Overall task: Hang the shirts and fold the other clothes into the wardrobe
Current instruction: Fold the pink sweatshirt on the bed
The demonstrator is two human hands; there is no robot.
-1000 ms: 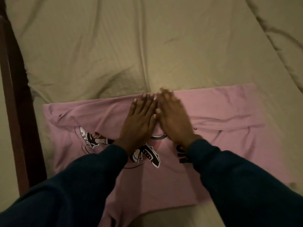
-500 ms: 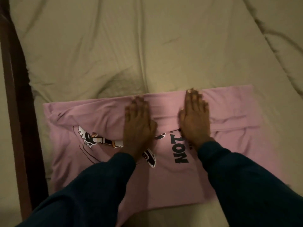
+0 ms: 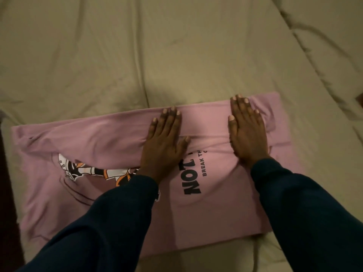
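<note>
A pink T-shirt [image 3: 216, 209] with a cartoon print and black lettering lies spread sideways on the bed, its far edge folded over toward me. My left hand [image 3: 164, 142] presses flat on that folded strip near the middle, fingers together. My right hand [image 3: 246, 130] lies flat on the same strip further right, close to the shirt's right end. Neither hand grips the cloth. My dark blue sleeves cover part of the print.
The beige bedsheet [image 3: 137, 55] is wrinkled and stretches away behind the shirt. A thicker quilted fold [image 3: 324, 55] runs along the right. A dark wooden bed frame [image 3: 7, 213] borders the left edge.
My hands were side by side at the middle of the fold. They have slid apart, the right hand going far to the right, flattening the strip. The camera has shifted closer.
</note>
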